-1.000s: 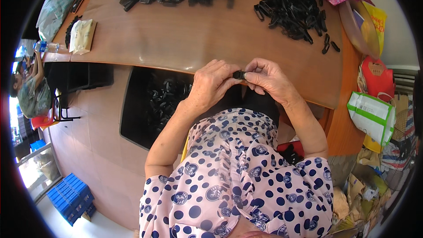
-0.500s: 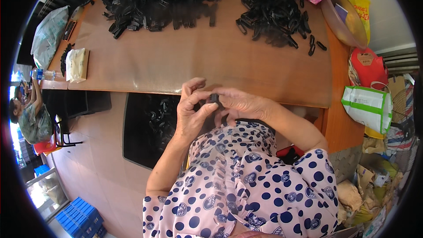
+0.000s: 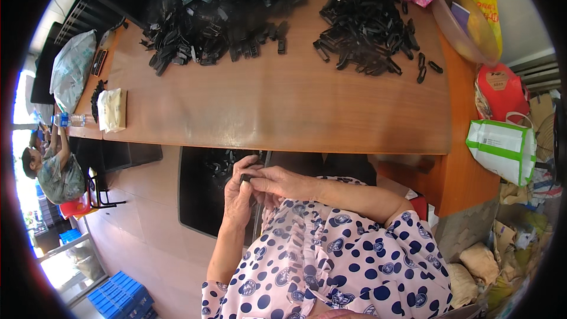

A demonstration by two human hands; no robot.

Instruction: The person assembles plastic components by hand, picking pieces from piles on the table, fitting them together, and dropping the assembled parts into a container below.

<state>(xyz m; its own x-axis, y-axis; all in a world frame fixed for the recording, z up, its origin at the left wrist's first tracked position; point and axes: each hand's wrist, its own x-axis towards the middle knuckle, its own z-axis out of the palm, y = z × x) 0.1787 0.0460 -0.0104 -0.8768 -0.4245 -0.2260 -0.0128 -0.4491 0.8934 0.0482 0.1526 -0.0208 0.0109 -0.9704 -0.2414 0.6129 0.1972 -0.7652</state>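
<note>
A small black plastic part (image 3: 245,178) is pinched between the fingertips of both hands, in front of my body and below the table edge. My left hand (image 3: 237,196) is closed on it from the left, thumb upward. From the right, my right hand (image 3: 276,182) is closed on the same part, its fingers partly hidden. Just beyond and under my hands is a black tray (image 3: 192,201) with several loose black parts in it. On the table (image 3: 236,109) lie a large heap of black plastic parts (image 3: 207,18) and a smaller heap of oblong black pieces (image 3: 369,29).
A tissue pack (image 3: 112,110), a plastic bottle (image 3: 69,120) and a plastic bag (image 3: 72,71) are at the table's left end. At right are a plastic basin (image 3: 463,29) and a green-white bag (image 3: 501,149). Another person (image 3: 59,168) sits far left. Blue crates (image 3: 121,295) stand on the floor.
Both hands have moved left and toward my body with the black part, from the table edge to beside the tray. The whole view has shifted slightly.
</note>
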